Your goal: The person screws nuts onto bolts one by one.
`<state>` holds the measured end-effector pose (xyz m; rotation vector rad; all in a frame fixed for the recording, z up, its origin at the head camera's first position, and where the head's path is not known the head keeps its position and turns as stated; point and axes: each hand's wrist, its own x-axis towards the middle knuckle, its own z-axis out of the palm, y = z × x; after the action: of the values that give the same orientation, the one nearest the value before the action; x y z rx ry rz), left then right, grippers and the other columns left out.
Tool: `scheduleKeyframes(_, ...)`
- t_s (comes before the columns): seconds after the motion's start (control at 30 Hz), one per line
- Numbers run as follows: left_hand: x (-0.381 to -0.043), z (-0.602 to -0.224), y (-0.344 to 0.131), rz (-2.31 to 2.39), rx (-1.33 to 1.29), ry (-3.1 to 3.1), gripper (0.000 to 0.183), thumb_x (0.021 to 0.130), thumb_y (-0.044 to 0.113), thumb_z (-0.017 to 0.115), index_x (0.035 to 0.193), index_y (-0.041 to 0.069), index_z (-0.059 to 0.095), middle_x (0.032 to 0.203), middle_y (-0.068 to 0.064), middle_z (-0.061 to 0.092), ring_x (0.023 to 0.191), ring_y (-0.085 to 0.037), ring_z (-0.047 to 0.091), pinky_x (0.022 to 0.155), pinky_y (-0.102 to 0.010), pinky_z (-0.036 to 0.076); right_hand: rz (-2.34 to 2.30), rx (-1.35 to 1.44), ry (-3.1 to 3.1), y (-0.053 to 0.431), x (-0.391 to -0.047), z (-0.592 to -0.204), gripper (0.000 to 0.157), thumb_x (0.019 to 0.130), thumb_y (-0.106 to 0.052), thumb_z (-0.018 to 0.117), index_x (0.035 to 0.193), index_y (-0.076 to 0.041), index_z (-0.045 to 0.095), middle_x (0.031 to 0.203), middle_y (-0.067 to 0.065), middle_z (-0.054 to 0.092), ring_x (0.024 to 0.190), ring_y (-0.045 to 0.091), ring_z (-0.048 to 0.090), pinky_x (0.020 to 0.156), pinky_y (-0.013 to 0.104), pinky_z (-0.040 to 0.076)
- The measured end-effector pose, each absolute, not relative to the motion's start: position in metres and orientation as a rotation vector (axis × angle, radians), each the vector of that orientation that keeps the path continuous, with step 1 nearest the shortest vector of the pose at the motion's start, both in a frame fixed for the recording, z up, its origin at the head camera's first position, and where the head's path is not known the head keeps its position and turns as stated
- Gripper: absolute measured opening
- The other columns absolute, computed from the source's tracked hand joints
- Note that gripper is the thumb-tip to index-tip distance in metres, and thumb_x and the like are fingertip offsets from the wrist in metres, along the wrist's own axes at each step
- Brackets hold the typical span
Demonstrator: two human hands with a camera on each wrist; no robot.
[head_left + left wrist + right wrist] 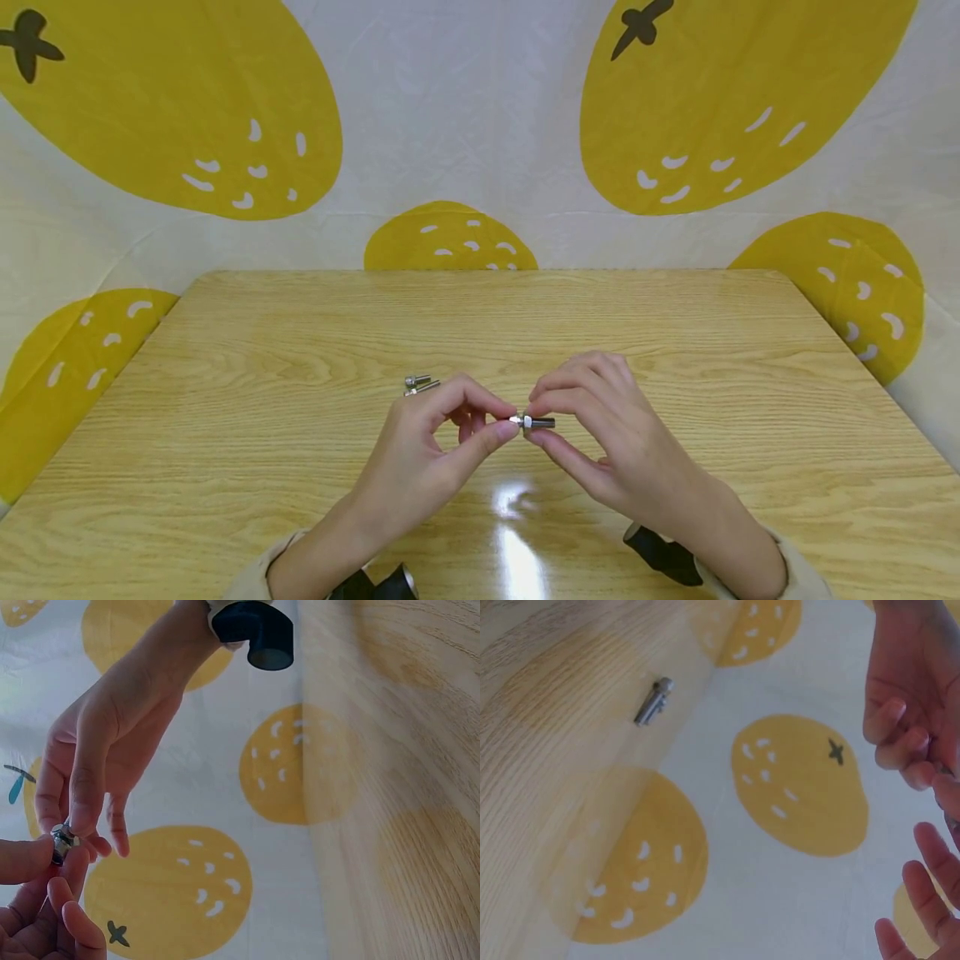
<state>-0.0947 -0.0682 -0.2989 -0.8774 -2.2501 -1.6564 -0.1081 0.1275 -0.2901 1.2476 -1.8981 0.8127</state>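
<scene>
Over the middle of the table, a small metal bolt is held level, its dark threaded end pointing right. My left hand pinches its left end between thumb and forefinger. My right hand has its thumb and forefinger around a shiny hex nut on the shank. In the left wrist view the bright metal of the nut shows between the fingertips of both hands. The right wrist view mostly hides the bolt behind fingers. Two more bolts lie side by side just behind my left hand.
The wood-grain table reaches back to a white cloth printed with yellow fruit. Black wrist devices sit beneath both forearms near the front edge. Light glares off the tabletop between the arms.
</scene>
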Motion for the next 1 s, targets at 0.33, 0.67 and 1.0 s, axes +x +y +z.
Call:
scheduleKeyframes(0.33,-0.0959,-0.3008,-0.0678,-1.648,-0.909,-2.227,0.005,0.085,0.013,0.068,0.090,0.013,0.066,0.075,0.006,0.064,0.063,-0.005,0.051,0.056,-0.020,0.046,0.807,1.234,-1.975,0.1293,-0.1081,-0.2935,0.027,0.097,-0.028,0.049,0.092,-0.005,0.062,0.093,0.002,0.060,0.091,0.019,0.050,0.086,0.032,0.034)
scheduleKeyframes(0.67,-0.0951,-0.3009,-0.0672,-1.643,-0.901,-2.236,0.006,0.085,0.013,0.068,0.090,0.014,0.066,0.075,0.007,0.064,0.062,-0.004,0.050,0.055,-0.020,0.045,0.761,1.174,-2.085,0.1305,-0.1070,-0.2990,0.035,0.100,-0.032,0.039,0.090,-0.011,0.065,0.096,0.000,0.059,0.093,0.018,0.048,0.085,0.033,0.035)
scheduleKeyframes(1.0,-0.0945,-0.2983,-0.0677,-1.644,-0.867,-2.259,0.007,0.084,0.015,0.069,0.090,0.017,0.066,0.077,0.010,0.065,0.062,-0.005,0.051,0.056,-0.020,0.045,0.802,1.223,-1.925,0.1288,-0.1076,-0.2915,0.027,0.095,-0.028,0.053,0.093,-0.002,0.060,0.095,0.006,0.060,0.090,0.022,0.050,0.085,0.030,0.036)
